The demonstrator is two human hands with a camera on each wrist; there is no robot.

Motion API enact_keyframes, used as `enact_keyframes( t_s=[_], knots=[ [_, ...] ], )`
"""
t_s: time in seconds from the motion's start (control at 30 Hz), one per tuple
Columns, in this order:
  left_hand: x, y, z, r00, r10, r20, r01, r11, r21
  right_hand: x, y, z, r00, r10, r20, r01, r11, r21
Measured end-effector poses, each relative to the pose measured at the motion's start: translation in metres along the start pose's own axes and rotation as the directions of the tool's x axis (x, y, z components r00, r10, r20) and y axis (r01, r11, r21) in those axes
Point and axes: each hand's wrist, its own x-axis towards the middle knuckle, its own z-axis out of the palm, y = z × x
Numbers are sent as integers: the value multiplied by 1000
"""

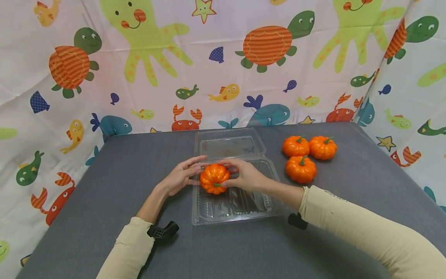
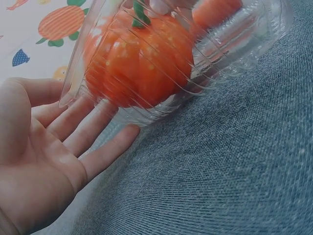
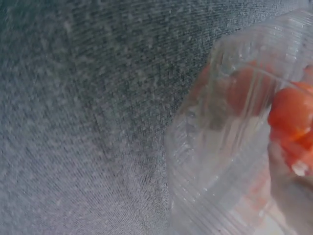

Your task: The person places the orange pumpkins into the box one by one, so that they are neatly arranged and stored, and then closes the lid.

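Closest to my head camera are the two pale sleeves, the right one [image 1: 362,228] running in from the near right of the clear plastic container [image 1: 233,222] and the left one [image 1: 129,246] from its near left. I take that container, set on the grey bench [image 1: 146,155], as my landmark; its lid [image 1: 228,146] is folded back on the far side. The pumpkin [image 1: 213,179] is within the far left part of its base, though I can't tell whether it bears on the floor there. From the head view alone I get the three other pumpkins: one by the lid [image 1: 295,146], one farther right [image 1: 323,147] and one nearer [image 1: 301,169], grouped close together to the right of the container. My left wrist view adds what the head view hides: the pumpkin seen through the ribbed wall, its green stem [image 2: 141,13] uppermost, and the left hand [image 2: 46,142] with long, straightened fingers fanned against the outside of that wall, gripping nothing. The right hand [image 1: 246,176] pinches the pumpkin, thumb by the stem and fingers around the far side. My right wrist view is blurred, showing part of that hand against the orange skin at the edge, with orange reflections in the plastic.
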Motion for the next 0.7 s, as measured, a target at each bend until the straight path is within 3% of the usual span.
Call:
enact_keyframes(
  t_s=[0.17,0.43,0.6,0.7],
  knots=[
    [0,0,0,1000,-1,-5,1,1000,5,-1,-3,-1,998,65,-3,-65,998,24],
    [0,2,1,1000,-6,-8,6,1000,5,-2,-4,-4,998,52,-23,-52,999,12],
    [0,2,1,1000,-12,-11,12,1000,4,-3,-7,-12,996,84,-16,-84,996,-8],
    [0,2,1,1000,-15,-15,15,1000,2,-2,-9,-20,993,114,-18,-113,992,47]
  ],
)
